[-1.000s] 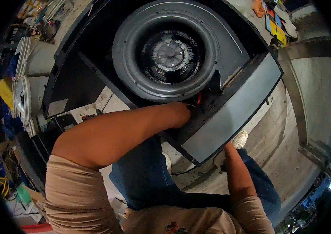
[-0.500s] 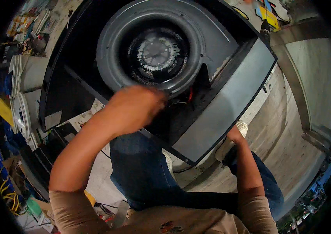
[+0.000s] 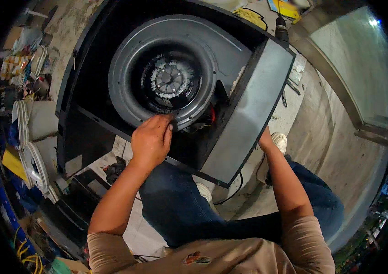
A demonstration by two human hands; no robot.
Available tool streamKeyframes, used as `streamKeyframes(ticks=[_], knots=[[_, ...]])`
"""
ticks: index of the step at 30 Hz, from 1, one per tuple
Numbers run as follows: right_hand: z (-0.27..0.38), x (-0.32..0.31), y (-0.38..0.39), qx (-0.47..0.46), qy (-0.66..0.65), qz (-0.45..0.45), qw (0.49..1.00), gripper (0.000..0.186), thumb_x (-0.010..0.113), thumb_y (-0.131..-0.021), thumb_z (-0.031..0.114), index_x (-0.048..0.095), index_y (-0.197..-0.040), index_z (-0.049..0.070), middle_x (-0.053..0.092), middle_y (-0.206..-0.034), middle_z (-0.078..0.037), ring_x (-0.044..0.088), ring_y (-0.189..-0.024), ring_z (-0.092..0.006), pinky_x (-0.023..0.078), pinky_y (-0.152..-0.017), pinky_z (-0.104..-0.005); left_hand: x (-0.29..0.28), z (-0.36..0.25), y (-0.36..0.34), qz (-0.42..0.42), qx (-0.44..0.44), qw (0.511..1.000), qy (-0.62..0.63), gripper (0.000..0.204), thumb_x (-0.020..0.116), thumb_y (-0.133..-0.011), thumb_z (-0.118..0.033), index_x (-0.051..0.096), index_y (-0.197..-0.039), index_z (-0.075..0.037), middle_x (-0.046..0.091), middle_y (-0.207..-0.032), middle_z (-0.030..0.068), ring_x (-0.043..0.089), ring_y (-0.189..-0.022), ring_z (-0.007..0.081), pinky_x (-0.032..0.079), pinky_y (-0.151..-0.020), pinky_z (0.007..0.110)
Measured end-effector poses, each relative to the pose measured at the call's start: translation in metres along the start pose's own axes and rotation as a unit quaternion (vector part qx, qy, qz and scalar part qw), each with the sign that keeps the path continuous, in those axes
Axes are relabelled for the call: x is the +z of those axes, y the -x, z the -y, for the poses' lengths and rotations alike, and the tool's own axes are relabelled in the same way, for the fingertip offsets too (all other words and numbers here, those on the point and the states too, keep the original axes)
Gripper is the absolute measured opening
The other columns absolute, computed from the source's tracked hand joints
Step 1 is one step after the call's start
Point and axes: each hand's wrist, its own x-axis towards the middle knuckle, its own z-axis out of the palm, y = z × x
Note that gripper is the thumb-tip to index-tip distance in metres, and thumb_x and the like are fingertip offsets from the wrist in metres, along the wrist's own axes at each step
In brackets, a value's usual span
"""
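A black range-hood casing (image 3: 89, 86), its grey side panel (image 3: 253, 118) at the right, lies tilted in front of me. Inside it sits a round dark fan housing (image 3: 123, 59) around a blower wheel (image 3: 168, 80) marked with whitish residue. My left hand (image 3: 152, 140) is closed at the near rim of the housing, thumb and fingers pinched together. Something small and dark shows at its fingertips, too small to name. My right hand (image 3: 265, 139) is at the outer lower edge of the grey panel, its fingers hidden behind the casing.
Red wires (image 3: 213, 115) run beside the housing. Pliers (image 3: 290, 91) lie on a pale strip at the right, with a drill-like black tool (image 3: 281, 33) beyond. White buckets (image 3: 38, 118) and clutter stand at the left. A black cable (image 3: 235, 194) loops near my shoe (image 3: 279, 142).
My left hand, blurred before, has come down onto the near rim of the fan housing. The view has shifted, and my right hand stays by the panel's edge.
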Motion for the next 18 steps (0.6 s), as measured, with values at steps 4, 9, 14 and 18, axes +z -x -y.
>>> streamKeyframes(ticks=[4,9,14,18], knots=[[-0.006,0.033,0.003,0.117,-0.245,-0.071,0.960,0.030,0.061,-0.081,0.013,0.057,-0.106,-0.004,0.064,-0.090,-0.009,0.059,-0.077,-0.0178,0.047,-0.070,-0.0295,-0.004,0.001,0.001,-0.011,0.006,1.000,-0.014,0.014,0.060,-0.076,-0.007,0.060,-0.090,-0.005,0.060,-0.083,0.0103,0.059,-0.077,0.0303,0.048,-0.067,0.038],[0.027,0.029,0.002,0.149,-0.235,-0.118,0.953,0.032,0.054,-0.084,0.014,0.054,-0.111,-0.004,0.063,-0.091,-0.012,0.061,-0.075,-0.0200,0.048,-0.063,-0.0299,-0.003,0.004,0.000,0.014,0.020,0.999,-0.034,0.015,0.058,-0.078,-0.013,0.060,-0.091,-0.005,0.060,-0.083,0.0111,0.059,-0.076,0.0317,0.047,-0.066,0.039],[0.015,-0.023,-0.010,0.006,0.068,-0.125,0.990,0.035,0.054,-0.079,0.017,0.055,-0.109,-0.002,0.060,-0.098,-0.017,0.059,-0.083,-0.0282,0.047,-0.073,-0.0359,0.005,-0.020,-0.011,-0.023,0.055,0.998,0.012,0.018,0.057,-0.081,-0.016,0.061,-0.093,-0.003,0.060,-0.087,0.0156,0.058,-0.077,0.0342,0.046,-0.066,0.043],[0.027,0.011,0.000,0.041,0.207,-0.103,0.972,0.055,0.058,-0.076,0.028,0.048,-0.125,0.003,0.056,-0.116,-0.020,0.053,-0.107,-0.0315,0.041,-0.092,-0.0376,0.001,0.010,0.032,0.062,-0.003,0.995,-0.080,0.015,0.054,-0.082,-0.013,0.059,-0.089,-0.001,0.060,-0.086,0.0173,0.057,-0.078,0.0362,0.045,-0.067,0.044]])
